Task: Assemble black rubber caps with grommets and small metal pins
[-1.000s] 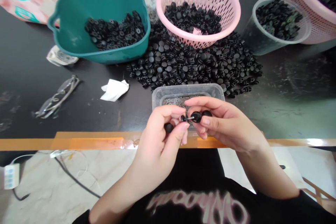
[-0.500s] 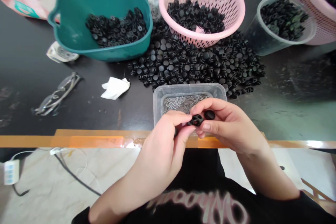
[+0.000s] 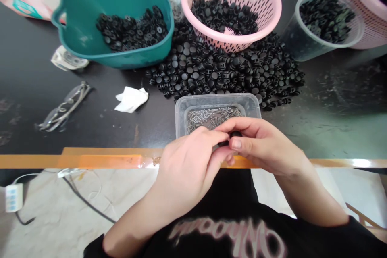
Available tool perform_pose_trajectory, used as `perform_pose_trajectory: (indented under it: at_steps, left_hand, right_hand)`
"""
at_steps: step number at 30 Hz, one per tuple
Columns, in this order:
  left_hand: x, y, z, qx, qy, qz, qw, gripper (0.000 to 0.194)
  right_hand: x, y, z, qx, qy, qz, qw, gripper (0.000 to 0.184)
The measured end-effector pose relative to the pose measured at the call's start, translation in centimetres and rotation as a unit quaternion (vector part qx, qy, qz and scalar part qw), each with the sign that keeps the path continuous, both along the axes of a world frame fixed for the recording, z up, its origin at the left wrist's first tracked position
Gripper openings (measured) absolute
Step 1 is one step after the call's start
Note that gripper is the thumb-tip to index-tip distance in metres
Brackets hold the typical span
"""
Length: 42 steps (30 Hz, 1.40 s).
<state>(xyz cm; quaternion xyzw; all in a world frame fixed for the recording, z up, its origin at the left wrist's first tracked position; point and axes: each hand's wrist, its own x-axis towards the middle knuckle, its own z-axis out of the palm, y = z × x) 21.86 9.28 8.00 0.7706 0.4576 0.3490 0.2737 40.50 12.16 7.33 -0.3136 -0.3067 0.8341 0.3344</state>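
Note:
My left hand (image 3: 187, 161) and my right hand (image 3: 263, 143) meet just above the table's front edge. Their fingers close around small black plastic parts (image 3: 235, 134), which are mostly hidden, and a thin metal tip shows between the fingers. Under my fingers stands a clear plastic box (image 3: 216, 102) holding many small metal screws (image 3: 211, 119). A large heap of black round plastic pieces (image 3: 223, 68) lies right behind the box.
A teal tub (image 3: 111, 20), a pink basket (image 3: 231, 8) and a clear cup (image 3: 325, 24) hold black pieces at the back. Another pink basket (image 3: 369, 8) stands at the far right. Glasses (image 3: 65, 107), a white tissue (image 3: 131, 99) and a cable (image 3: 84, 203) lie to the left.
My hands have closed together, now hiding most of the black parts and the screw that showed earlier. The black piece earlier seen at my left hand is out of sight.

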Motion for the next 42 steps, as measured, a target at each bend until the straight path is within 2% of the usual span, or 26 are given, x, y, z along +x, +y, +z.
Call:
perform_pose_trajectory:
  at_steps: [3, 6, 11, 17, 22, 26, 29, 33, 38, 42]
  left_hand:
    - [-0.2, 0.5, 0.1, 0.01, 0.009, -0.038, 0.999, 0.017]
    - [-0.6, 0.7, 0.1, -0.019, -0.006, -0.046, 0.999, 0.028]
    - [-0.8, -0.1, 0.3, -0.1, -0.096, -0.032, 0.99, 0.023]
    - [-0.2, -0.8, 0.9, -0.124, -0.156, 0.027, 0.98, 0.017]
    - [-0.4, -1.0, 0.7, -0.089, -0.142, 0.035, 0.985, 0.024]
    - [-0.6, -1.1, 0.6, -0.069, -0.138, 0.031, 0.987, 0.029]
    - [-0.7, -1.0, 0.6, -0.06, -0.129, 0.016, 0.99, 0.033]
    - [-1.2, -1.0, 0.6, -0.04, -0.094, -0.017, 0.995, 0.031]
    - [-1.6, -0.9, 0.8, -0.02, -0.044, -0.052, 0.997, 0.029]
    - [-1.7, -0.7, 1.1, -0.016, -0.008, -0.057, 0.998, 0.027]
  right_hand:
    - [0.3, 0.1, 0.2, 0.005, 0.015, 0.052, 0.999, 0.012]
    - [0.4, -0.1, 0.4, 0.004, 0.026, 0.044, 0.999, 0.016]
    - [0.2, -0.6, 0.6, 0.012, 0.012, 0.01, 1.0, 0.025]
    - [-0.4, -1.3, 1.0, 0.06, 0.004, -0.012, 0.998, 0.019]
    - [-0.8, -2.1, 1.3, 0.091, -0.023, -0.067, 0.993, 0.013]
    - [-0.7, -2.2, 1.3, 0.094, -0.014, -0.064, 0.993, 0.01]
    - [-0.4, -2.1, 1.5, 0.108, -0.052, -0.067, 0.99, 0.008]
    - [0.2, -1.9, 2.5, 0.113, -0.135, -0.043, 0.984, 0.014]
    - [0.9, -1.4, 3.8, 0.104, -0.183, -0.005, 0.978, 0.011]
    - [1.0, -0.8, 4.6, 0.091, -0.211, 0.033, 0.973, 0.014]
